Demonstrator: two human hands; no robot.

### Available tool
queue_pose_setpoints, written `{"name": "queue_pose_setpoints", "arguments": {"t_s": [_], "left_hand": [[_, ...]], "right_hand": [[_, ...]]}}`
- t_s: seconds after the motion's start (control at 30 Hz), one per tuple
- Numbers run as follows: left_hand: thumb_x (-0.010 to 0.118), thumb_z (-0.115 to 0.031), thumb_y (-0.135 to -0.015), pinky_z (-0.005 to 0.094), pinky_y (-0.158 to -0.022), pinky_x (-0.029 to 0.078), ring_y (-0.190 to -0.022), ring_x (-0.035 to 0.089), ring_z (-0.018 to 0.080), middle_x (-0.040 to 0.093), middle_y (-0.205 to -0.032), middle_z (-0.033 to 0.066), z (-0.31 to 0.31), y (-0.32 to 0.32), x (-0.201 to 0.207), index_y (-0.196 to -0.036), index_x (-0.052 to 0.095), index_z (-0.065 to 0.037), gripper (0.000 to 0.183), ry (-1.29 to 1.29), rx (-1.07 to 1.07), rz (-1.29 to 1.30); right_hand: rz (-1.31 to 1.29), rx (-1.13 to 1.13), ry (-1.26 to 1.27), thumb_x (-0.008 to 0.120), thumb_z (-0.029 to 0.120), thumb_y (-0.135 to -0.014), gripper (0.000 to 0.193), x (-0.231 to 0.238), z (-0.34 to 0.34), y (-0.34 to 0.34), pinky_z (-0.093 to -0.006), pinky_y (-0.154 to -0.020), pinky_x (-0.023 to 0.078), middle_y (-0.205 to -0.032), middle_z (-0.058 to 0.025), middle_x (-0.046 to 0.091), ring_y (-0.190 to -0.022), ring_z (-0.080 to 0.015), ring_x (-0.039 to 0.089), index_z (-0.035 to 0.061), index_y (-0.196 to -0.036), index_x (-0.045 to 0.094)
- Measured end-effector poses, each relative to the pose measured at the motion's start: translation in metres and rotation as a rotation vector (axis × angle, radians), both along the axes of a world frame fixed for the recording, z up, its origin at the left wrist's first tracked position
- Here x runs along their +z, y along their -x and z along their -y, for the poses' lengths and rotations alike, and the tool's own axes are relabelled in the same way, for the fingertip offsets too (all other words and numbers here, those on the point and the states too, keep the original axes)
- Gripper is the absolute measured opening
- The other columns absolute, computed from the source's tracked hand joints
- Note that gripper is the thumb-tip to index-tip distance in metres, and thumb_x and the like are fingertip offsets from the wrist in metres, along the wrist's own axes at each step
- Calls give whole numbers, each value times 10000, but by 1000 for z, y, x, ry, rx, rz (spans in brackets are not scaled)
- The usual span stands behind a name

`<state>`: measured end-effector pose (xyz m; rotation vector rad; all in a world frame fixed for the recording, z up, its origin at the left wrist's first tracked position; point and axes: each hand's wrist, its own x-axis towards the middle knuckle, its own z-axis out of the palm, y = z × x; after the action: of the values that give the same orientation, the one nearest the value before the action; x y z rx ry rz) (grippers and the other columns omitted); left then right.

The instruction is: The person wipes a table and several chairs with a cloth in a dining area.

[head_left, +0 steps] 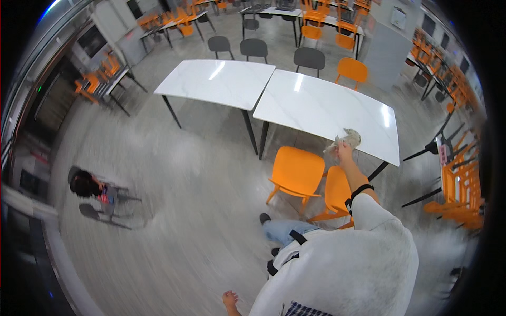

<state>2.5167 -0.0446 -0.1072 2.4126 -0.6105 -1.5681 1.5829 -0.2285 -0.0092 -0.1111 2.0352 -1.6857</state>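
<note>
My right hand (pixel 344 151) grips a crumpled greyish cloth (pixel 352 138) at the near edge of the white marble-patterned table (pixel 316 100). Part of the cloth lies on the tabletop, and the rest bunches under my fingers. Down by my side, away from the tables, hangs my left hand (pixel 230 299) with loosely bent fingers and nothing visible in it. Two orange chairs, the left one (pixel 298 171) and the right one (pixel 337 189), stand at this table's near side, below my right arm.
A second white table (pixel 216 81) adjoins on the left. Grey chairs (pixel 309 59) and an orange chair (pixel 352 70) line the far side. At left a person (pixel 87 185) sits by grey chairs. Orange chairs (pixel 458 179) are stacked at right; a pillar (pixel 390 47) stands behind.
</note>
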Motion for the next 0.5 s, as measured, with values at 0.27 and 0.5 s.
{"name": "queue_pose_setpoints", "arguments": {"t_s": [0.27,0.5], "left_hand": [[566,-299,-1062,439,-705,601,-869,745,296,738,-1097,132,315,14,32,-1259,607,-85,294,-28,-393,-72],[540,-319,-1070,392,-652,576,-851,722,232,748,-1094,117,587,101,36,-1278,601,-74,327,-76,-734,-128]], "right_hand": [[-284,-101,-239,591,393,-1052,374,32,114,-4,-328,-523,453,-706,-28,655,-596,-148,616,73,-916,731],[-374,67,-74,610,369,-1024,394,116,287,-5,-354,-621,533,-723,-85,735,-639,-159,689,35,-897,775]]}}
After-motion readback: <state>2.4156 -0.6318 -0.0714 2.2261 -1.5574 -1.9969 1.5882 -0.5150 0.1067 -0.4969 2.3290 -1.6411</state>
